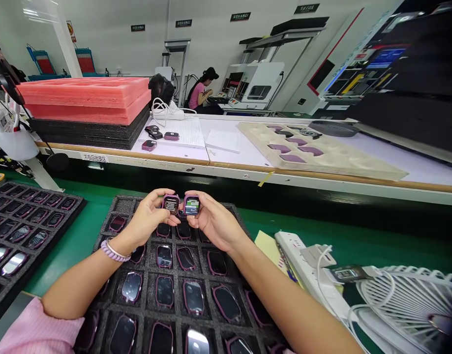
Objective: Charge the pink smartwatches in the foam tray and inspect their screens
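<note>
My left hand is closed around a small pink smartwatch body with a dark screen showing text. Beside it, my right hand grips a second pink watch body whose screen is lit. Both are held side by side, nearly touching, above the far end of a black foam tray on the green table. The tray's pockets hold several more pink-rimmed watch bodies with dark screens. A pale beaded band sits on my left wrist.
A second black foam tray of watches lies at the left. A white power strip and a white fan sit at the right. Across the aisle are a bench, stacked pink foam, and a seated person.
</note>
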`<state>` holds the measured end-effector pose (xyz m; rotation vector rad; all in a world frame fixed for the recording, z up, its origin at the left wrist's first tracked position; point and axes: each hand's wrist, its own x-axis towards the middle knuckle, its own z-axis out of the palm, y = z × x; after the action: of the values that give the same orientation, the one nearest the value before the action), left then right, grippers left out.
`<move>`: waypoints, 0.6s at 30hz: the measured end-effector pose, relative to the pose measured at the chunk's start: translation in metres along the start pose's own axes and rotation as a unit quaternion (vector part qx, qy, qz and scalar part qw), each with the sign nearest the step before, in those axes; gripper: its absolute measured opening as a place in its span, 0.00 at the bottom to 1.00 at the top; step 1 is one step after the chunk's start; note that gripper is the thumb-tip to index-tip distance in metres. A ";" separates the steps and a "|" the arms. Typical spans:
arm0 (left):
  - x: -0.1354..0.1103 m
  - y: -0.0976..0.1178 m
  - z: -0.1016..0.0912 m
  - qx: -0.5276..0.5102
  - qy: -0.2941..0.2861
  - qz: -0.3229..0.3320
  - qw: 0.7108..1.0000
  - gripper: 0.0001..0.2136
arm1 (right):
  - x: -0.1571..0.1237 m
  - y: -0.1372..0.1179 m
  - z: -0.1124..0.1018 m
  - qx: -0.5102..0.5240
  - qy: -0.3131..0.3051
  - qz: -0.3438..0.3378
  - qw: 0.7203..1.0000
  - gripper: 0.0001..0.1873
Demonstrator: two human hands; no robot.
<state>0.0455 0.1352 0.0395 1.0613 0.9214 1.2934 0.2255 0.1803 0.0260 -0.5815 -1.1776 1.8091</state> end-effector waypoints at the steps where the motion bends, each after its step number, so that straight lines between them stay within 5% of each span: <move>1: 0.000 0.000 0.000 -0.001 -0.001 -0.001 1.000 0.22 | 0.000 0.000 0.000 0.000 0.000 -0.001 1.000 0.25; 18: 0.002 -0.003 -0.001 0.003 0.009 0.013 1.000 0.25 | -0.003 0.000 0.000 -0.039 -0.008 -0.005 0.999 0.27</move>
<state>0.0457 0.1375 0.0362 1.0708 0.9296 1.3241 0.2269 0.1776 0.0258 -0.6066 -1.2646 1.7673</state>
